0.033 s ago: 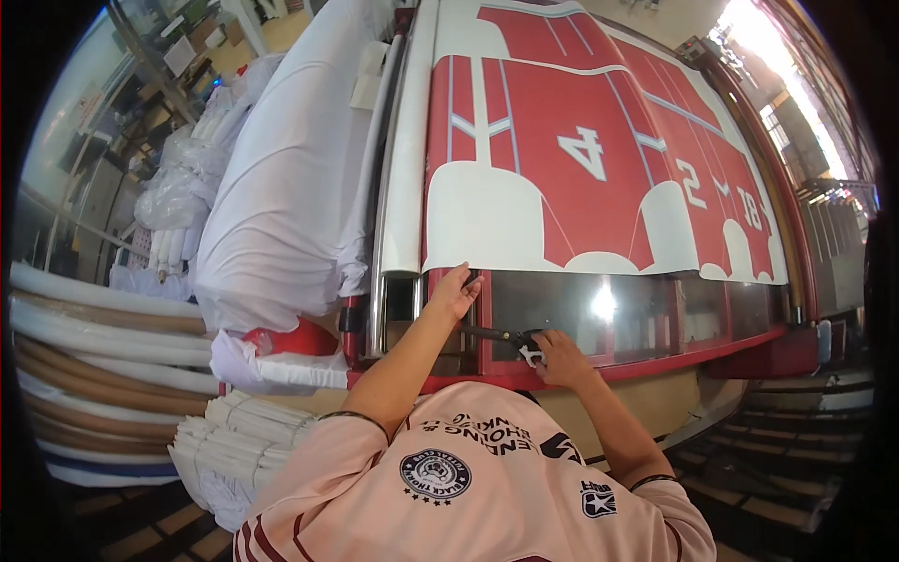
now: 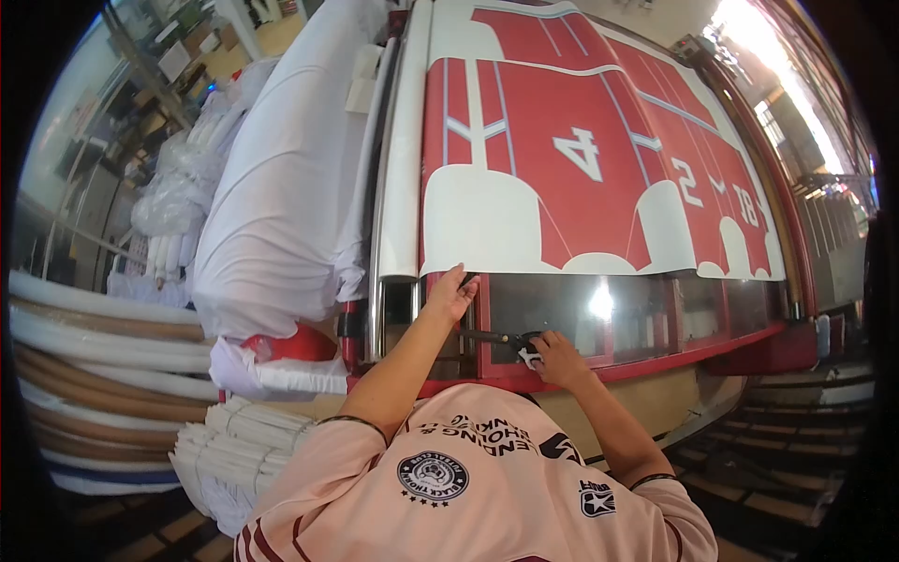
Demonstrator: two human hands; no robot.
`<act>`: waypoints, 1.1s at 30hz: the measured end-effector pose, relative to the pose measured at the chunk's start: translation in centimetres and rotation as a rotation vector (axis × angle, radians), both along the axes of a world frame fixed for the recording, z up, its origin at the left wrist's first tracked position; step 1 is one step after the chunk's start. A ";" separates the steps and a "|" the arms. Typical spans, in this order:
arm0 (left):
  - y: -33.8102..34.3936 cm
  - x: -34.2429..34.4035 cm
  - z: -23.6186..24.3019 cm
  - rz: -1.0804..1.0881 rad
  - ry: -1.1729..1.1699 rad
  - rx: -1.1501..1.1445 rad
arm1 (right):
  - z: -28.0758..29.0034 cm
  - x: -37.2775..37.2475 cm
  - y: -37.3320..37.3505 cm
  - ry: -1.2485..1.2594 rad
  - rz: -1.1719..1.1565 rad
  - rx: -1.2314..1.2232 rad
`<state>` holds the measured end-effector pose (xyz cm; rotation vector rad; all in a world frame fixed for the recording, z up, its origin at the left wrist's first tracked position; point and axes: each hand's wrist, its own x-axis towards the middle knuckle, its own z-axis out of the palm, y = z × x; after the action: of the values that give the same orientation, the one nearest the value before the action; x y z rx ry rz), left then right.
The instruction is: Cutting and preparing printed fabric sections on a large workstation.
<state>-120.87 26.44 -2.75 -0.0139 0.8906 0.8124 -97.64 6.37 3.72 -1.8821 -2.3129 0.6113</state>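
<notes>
A broad white paper sheet (image 2: 487,239), printed with red jersey panels, lies over the table with its near edge hanging toward me. My left hand (image 2: 452,296) is closed at that edge by the left corner, fingertips on the paper; a small dark spot beside the fingers is too small to name. To its right, my right hand (image 2: 560,360) has curled fingers on a black fitting (image 2: 529,341) with a white piece, at the end of a dark rod (image 2: 487,335). The hand partly hides this fitting.
Along the sheet's left side runs a white roll (image 2: 401,215) beside a metal bar. Further left are a cloth-covered bulk (image 2: 272,178), stacked long rolls (image 2: 112,342) and bundled white material (image 2: 239,450). Beneath the sheet's edge are dark glass panels (image 2: 552,304) and a red frame (image 2: 646,363).
</notes>
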 end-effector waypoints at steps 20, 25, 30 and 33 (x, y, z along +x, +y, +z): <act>2.1 2.9 0.7 -0.180 0.158 -0.179 | -2.1 -6.0 4.7 1.480 -0.904 -0.571; 1.9 3.0 1.1 -0.271 0.282 -0.090 | -2.9 -8.0 8.2 1.443 -0.895 -0.542; 1.6 3.0 1.4 -0.274 0.344 -0.072 | -2.4 -9.5 9.5 1.297 -0.985 -0.430; 1.5 3.1 1.3 -0.276 0.340 -0.076 | -1.8 -9.4 10.6 1.244 -1.043 -0.419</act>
<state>-117.77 27.98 -1.47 0.1813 1.2135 0.5291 -107.06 16.97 1.93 -1.6534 -0.3930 1.4806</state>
